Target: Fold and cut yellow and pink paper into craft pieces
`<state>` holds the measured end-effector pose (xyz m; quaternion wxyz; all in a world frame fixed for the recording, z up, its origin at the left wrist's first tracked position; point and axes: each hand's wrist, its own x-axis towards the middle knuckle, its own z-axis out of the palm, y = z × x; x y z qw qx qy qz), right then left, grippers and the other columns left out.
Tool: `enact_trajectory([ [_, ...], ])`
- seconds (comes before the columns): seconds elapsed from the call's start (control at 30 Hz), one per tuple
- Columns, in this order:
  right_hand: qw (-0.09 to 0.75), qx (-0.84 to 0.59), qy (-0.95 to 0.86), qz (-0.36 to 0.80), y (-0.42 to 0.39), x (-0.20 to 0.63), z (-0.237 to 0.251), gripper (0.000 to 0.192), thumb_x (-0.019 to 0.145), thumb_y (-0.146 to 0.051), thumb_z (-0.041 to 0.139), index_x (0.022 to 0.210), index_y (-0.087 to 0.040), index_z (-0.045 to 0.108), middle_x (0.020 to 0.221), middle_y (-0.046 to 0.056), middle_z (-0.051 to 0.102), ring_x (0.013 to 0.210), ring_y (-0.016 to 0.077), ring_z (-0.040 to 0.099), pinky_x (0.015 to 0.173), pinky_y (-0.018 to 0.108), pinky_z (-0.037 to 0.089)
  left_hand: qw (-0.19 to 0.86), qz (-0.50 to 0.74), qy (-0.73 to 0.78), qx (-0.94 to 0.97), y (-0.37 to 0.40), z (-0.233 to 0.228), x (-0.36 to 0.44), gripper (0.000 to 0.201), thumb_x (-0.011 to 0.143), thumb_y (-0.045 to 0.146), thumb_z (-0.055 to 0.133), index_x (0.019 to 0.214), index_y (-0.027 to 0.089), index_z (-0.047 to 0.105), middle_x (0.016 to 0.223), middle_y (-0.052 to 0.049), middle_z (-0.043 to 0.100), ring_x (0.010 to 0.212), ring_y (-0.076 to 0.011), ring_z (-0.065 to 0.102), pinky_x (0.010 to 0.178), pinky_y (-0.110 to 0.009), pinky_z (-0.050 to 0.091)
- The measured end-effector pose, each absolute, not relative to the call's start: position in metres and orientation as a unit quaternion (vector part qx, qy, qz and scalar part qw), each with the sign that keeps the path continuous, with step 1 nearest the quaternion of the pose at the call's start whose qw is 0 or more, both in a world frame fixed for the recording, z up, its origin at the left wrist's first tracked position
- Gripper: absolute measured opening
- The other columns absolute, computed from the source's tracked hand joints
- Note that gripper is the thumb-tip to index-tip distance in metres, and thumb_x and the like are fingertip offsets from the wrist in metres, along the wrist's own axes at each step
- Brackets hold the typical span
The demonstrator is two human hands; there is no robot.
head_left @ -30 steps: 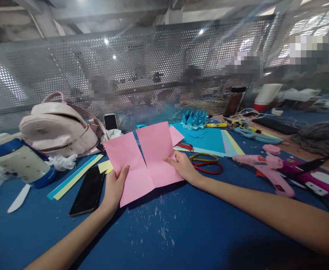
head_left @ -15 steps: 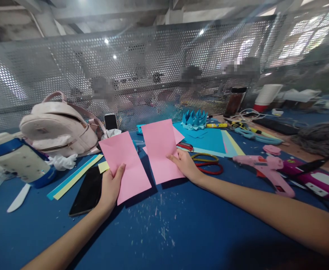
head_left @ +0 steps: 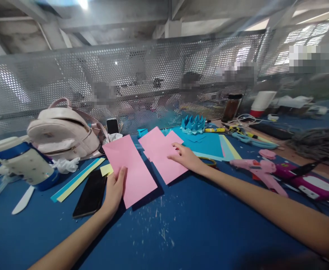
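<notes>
Two pink paper strips lie on the blue table top (head_left: 181, 232). My left hand (head_left: 114, 191) holds the left pink strip (head_left: 130, 168) by its left edge, thumb on top. My right hand (head_left: 185, 157) rests flat on the right pink strip (head_left: 164, 157), which lies over other pink paper near the table's middle. A narrow gap of blue table separates the two strips.
A black phone (head_left: 90, 195) lies just left of my left hand. A pink backpack (head_left: 63, 133) and a white-and-blue bottle (head_left: 23, 163) sit at the left. Scissors (head_left: 209, 161), a pink glue gun (head_left: 258, 170), blue paper sheets (head_left: 209, 144) and a folded blue paper crown (head_left: 194, 123) are at the right.
One pink sheet has come apart into two strips. My left hand kept the left one near; my right hand carried the other away to the right and laid it flat.
</notes>
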<state>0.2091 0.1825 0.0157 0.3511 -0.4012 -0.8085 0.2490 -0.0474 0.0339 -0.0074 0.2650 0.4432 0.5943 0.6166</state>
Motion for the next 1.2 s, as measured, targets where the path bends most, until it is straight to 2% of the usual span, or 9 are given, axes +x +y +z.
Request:
enact_trajectory([
  [0.2,0.334,-0.355,-0.846,0.216,0.155,0.205,0.051,0.055,0.082,-0.037,0.063,0.132,-0.02,0.047,0.124,0.012,0.062,0.109,0.0269,0.06,0.087,0.038,0.048,0.27,0.656,0.559,0.428,0.027,0.005,-0.028,0.054,0.082,0.066,0.057,0.065,0.015,0.051,0.057,0.005,0.045,0.051,-0.0084,0.039,0.045,-0.019,0.03],
  [0.37,0.214,-0.269,-0.844,0.412,0.114,0.179,0.064,0.051,0.085,-0.041,0.059,0.129,-0.016,0.049,0.078,0.001,0.067,0.059,0.0136,0.058,0.049,0.022,0.041,0.339,0.654,0.53,0.42,0.01,0.017,0.003,0.051,0.087,0.065,0.051,0.084,0.014,0.058,0.069,-0.001,0.06,0.057,-0.0116,0.054,0.05,-0.019,0.043],
  [0.47,0.19,-0.233,-0.879,0.37,0.11,0.183,0.071,0.036,0.083,-0.03,0.06,0.115,-0.013,0.06,0.088,0.003,0.067,0.069,0.0144,0.059,0.056,0.022,0.042,0.466,0.571,0.506,0.448,-0.017,0.016,0.018,0.058,0.083,0.069,0.05,0.075,0.012,0.057,0.055,-0.003,0.059,0.037,-0.013,0.052,0.035,-0.021,0.039],
  [0.6,0.056,-0.166,-0.931,0.32,0.119,0.206,0.079,0.022,0.085,-0.026,0.056,0.098,-0.011,0.066,0.091,0.004,0.066,0.08,0.0163,0.059,0.066,0.023,0.042,0.696,0.302,0.431,0.488,-0.061,0.018,0.017,0.061,0.09,0.068,0.035,0.096,0.013,0.059,0.068,-0.01,0.07,0.04,-0.0159,0.06,0.028,-0.016,0.031],
  [0.67,-0.002,-0.147,-0.939,0.31,0.12,0.215,0.08,0.019,0.087,-0.026,0.056,0.094,-0.012,0.066,0.085,0.003,0.064,0.077,0.0151,0.057,0.064,0.022,0.04,0.58,0.296,0.477,0.591,-0.071,0.026,0.006,0.048,0.095,0.055,0.039,0.093,0.014,0.062,0.069,-0.01,0.071,0.05,-0.0175,0.066,0.035,-0.018,0.039],
  [0.73,-0.017,-0.144,-0.948,0.284,0.117,0.219,0.078,0.017,0.088,-0.027,0.056,0.091,-0.013,0.065,0.08,0.002,0.063,0.073,0.0142,0.056,0.061,0.021,0.038,0.304,0.338,0.507,0.733,-0.065,0.034,-0.006,0.027,0.097,0.036,0.046,0.101,0.018,0.066,0.095,-0.011,0.073,0.083,-0.0205,0.07,0.069,-0.029,0.056],
  [0.87,0.01,-0.159,-0.973,0.165,0.112,0.216,0.07,0.014,0.09,-0.027,0.057,0.093,-0.016,0.065,0.085,0.004,0.067,0.077,0.0168,0.06,0.063,0.023,0.037,-0.098,0.223,0.493,0.835,-0.02,0.036,-0.025,0.044,0.092,0.016,0.047,0.136,0.017,0.049,0.143,-0.015,0.049,0.131,-0.0296,0.046,0.108,-0.051,0.036],
  [1.03,0.021,-0.164,-0.985,0.047,0.113,0.212,0.055,0.022,0.086,-0.022,0.061,0.108,-0.017,0.064,0.1,0.008,0.07,0.094,0.0231,0.064,0.072,0.029,0.044,-0.172,0.114,0.468,0.86,0.024,0.011,-0.021,0.053,0.091,0.016,0.052,0.141,0.007,0.04,0.137,-0.019,0.055,0.126,-0.0276,0.052,0.112,-0.051,0.033],
  [1.2,0.064,-0.125,-0.99,-0.027,0.106,0.219,0.035,0.045,0.092,-0.009,0.043,0.136,-0.014,0.05,0.12,0.014,0.066,0.109,0.0243,0.061,0.088,0.037,0.049,-0.178,0.096,0.451,0.869,0.019,-0.006,-0.019,0.044,0.094,0.006,0.038,0.138,0.007,0.046,0.135,-0.016,0.059,0.124,-0.0258,0.056,0.111,-0.051,0.035],
])
